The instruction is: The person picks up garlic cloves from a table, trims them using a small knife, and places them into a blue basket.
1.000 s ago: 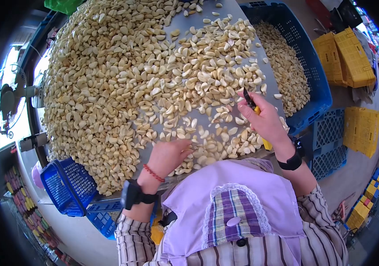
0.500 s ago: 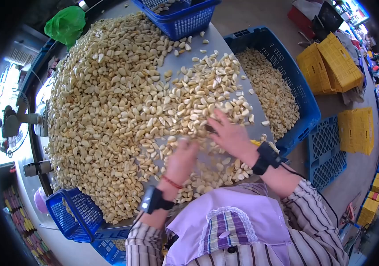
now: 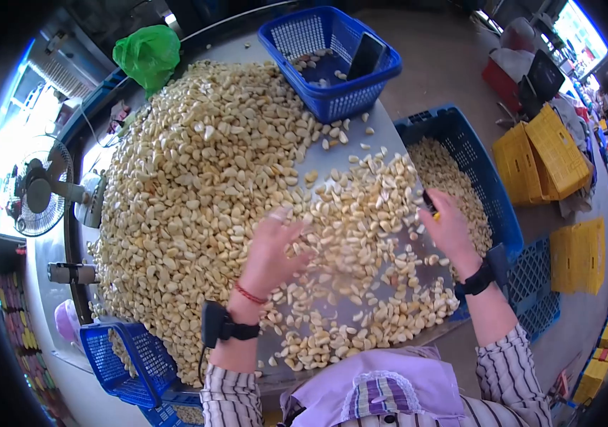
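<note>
A big heap of peeled garlic cloves [image 3: 197,178] covers the left of the metal table [image 3: 389,135], with looser cloves [image 3: 371,206] spread to its right. My left hand [image 3: 272,252] is over the heap's right edge, fingers apart, with no clove visibly gripped. My right hand [image 3: 450,228] is at the table's right edge, beside the large blue crate [image 3: 499,206] of cloves. Its fingers curl round a small black-and-yellow tool [image 3: 430,203], mostly hidden, whose kind I cannot make out. Some cloves between my hands are blurred by motion.
A blue basket [image 3: 350,103] with a phone [image 3: 366,57] and a few cloves stands at the back edge. Another blue basket [image 3: 122,359] is at lower left. A green plastic bag [image 3: 147,57] and a fan [image 3: 40,188] are left; yellow crates [image 3: 542,160] stand right.
My hands have moved apart, the left leftward and the right out to the table's right edge. Cloves between them have spread. The view has shifted, so the table appears lower.
</note>
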Motion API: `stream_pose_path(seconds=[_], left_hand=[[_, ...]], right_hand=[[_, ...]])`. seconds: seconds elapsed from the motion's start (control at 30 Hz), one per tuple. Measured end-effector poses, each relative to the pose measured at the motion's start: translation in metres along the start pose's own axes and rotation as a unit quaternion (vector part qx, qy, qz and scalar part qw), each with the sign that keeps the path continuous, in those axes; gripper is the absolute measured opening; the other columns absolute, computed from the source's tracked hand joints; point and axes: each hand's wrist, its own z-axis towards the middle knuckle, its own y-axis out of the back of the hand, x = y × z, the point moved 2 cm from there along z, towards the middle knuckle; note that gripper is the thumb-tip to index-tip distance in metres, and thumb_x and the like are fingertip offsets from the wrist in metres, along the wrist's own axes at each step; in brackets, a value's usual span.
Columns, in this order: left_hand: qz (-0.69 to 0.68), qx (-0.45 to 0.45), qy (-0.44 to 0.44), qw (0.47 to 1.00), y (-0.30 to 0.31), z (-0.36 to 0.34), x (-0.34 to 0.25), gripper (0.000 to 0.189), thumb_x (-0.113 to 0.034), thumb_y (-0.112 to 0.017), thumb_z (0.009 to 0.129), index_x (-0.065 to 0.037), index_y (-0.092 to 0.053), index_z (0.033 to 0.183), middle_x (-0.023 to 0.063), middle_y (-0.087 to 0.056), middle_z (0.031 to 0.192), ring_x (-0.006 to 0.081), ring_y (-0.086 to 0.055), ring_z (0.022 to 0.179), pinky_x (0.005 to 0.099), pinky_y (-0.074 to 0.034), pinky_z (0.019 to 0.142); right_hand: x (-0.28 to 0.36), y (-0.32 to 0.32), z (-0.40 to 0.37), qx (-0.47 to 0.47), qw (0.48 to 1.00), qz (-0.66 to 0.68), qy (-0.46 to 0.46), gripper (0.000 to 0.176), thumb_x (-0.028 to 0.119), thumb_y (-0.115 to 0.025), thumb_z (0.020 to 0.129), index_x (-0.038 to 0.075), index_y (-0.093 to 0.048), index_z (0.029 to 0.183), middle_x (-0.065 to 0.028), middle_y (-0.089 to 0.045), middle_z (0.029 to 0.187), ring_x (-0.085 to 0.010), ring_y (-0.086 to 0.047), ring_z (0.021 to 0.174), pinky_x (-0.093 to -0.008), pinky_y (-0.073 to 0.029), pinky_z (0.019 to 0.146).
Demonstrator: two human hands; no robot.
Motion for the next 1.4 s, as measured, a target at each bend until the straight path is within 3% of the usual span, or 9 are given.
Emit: stream_pose_path(seconds=[0.1, 0.27, 0.33, 0.47, 0.6, 0.7, 0.87, 1.13, 1.4], left_hand=[[0.127, -0.193, 0.047, 0.972, 0.048, 0.009, 0.057, 0.042, -0.013, -0.076, 0.072, -0.007, -0.063, 0.112, 0.0191, -0.051, 0.129, 0.0359, -0.047, 0.12, 0.0417, -0.039, 0.1], [0.275, -0.266, 0.06, 0.922, 0.097, 0.026, 0.142, 0.043, -0.015, -0.076, 0.072, -0.007, -0.063, 0.112, 0.0152, -0.053, 0.126, 0.0339, -0.048, 0.116, 0.0418, -0.038, 0.1], [0.246, -0.238, 0.153, 0.927, 0.089, 0.033, 0.176, 0.047, -0.02, -0.076, 0.07, -0.008, -0.062, 0.113, 0.0147, -0.055, 0.122, 0.0328, -0.049, 0.114, 0.0405, -0.041, 0.096], [0.289, -0.263, 0.147, 0.909, 0.084, 0.049, 0.164, 0.046, -0.019, -0.076, 0.07, -0.01, -0.061, 0.113, 0.0123, -0.058, 0.112, 0.0318, -0.05, 0.11, 0.0386, -0.042, 0.094], [0.162, -0.2, 0.204, 0.945, 0.072, 0.053, 0.158, 0.041, -0.023, -0.075, 0.072, -0.015, -0.062, 0.11, 0.0064, -0.061, 0.099, 0.0257, -0.059, 0.09, 0.0393, -0.049, 0.078], [0.02, -0.126, 0.219, 0.967, 0.05, 0.05, 0.14, 0.036, -0.029, -0.072, 0.074, -0.013, -0.063, 0.105, 0.0059, -0.061, 0.096, 0.0239, -0.061, 0.086, 0.0391, -0.048, 0.074], [0.15, -0.052, 0.169, 0.973, 0.03, 0.034, 0.107, 0.04, -0.036, -0.073, 0.068, -0.016, -0.064, 0.102, 0.0072, -0.059, 0.099, 0.0286, -0.059, 0.087, 0.0403, -0.045, 0.077], [0.152, 0.021, 0.135, 0.979, 0.022, -0.032, 0.056, 0.048, -0.033, -0.076, 0.066, -0.015, -0.063, 0.109, 0.0093, -0.057, 0.102, 0.0291, -0.053, 0.101, 0.0431, -0.042, 0.081], [0.192, 0.037, 0.149, 0.969, 0.014, -0.129, 0.005, 0.074, -0.027, -0.08, 0.064, -0.018, -0.05, 0.132, 0.021, -0.038, 0.137, 0.0396, -0.041, 0.123, 0.0478, -0.033, 0.101]], right_hand=[[0.056, -0.028, 0.033, 0.056, 0.997, 0.05, 0.034, 0.045, 0.027, -0.059, 0.087, 0.003, -0.052, 0.124, -0.0159, -0.052, 0.127, -0.0315, -0.055, 0.111, -0.0357, -0.044, 0.094], [0.127, -0.095, 0.105, 0.136, 0.983, 0.088, 0.088, 0.048, 0.031, -0.054, 0.089, 0.006, -0.048, 0.129, -0.0143, -0.046, 0.133, -0.0301, -0.054, 0.113, -0.0363, -0.045, 0.095], [0.141, -0.134, 0.137, 0.105, 0.983, 0.106, 0.103, 0.049, 0.033, -0.054, 0.088, 0.006, -0.048, 0.129, -0.0166, -0.047, 0.131, -0.033, -0.055, 0.111, -0.0389, -0.046, 0.092], [0.163, -0.186, 0.189, 0.169, 0.983, 0.056, 0.048, 0.05, 0.032, -0.056, 0.087, 0.011, -0.047, 0.131, -0.0202, -0.044, 0.132, -0.0372, -0.053, 0.111, -0.0412, -0.047, 0.09], [0.15, -0.227, 0.218, 0.098, 0.99, 0.073, 0.066, 0.039, 0.028, -0.057, 0.082, 0.012, -0.055, 0.118, -0.0177, -0.044, 0.128, -0.0385, -0.06, 0.097, -0.0452, -0.05, 0.082], [0.159, -0.208, 0.213, 0.157, 0.985, 0.038, 0.065, 0.036, 0.028, -0.058, 0.079, 0.011, -0.059, 0.112, -0.0185, -0.046, 0.126, -0.0384, -0.06, 0.095, -0.0457, -0.05, 0.081], [0.147, -0.203, 0.179, 0.237, 0.967, 0.017, 0.091, 0.038, 0.031, -0.057, 0.079, 0.014, -0.061, 0.113, -0.0173, -0.054, 0.112, -0.0375, -0.059, 0.096, -0.0441, -0.049, 0.082], [0.17, -0.173, 0.064, 0.349, 0.931, 0.025, 0.103, 0.045, 0.037, -0.053, 0.084, 0.015, -0.058, 0.122, -0.018, -0.054, 0.115, -0.0363, -0.059, 0.099, -0.043, -0.049, 0.085], [0.155, -0.154, -0.031, 0.33, 0.909, 0.139, 0.213, 0.047, 0.037, -0.058, 0.083, 0.018, -0.056, 0.126, -0.0241, -0.037, 0.14, -0.0364, -0.055, 0.111, -0.0394, -0.047, 0.092]])
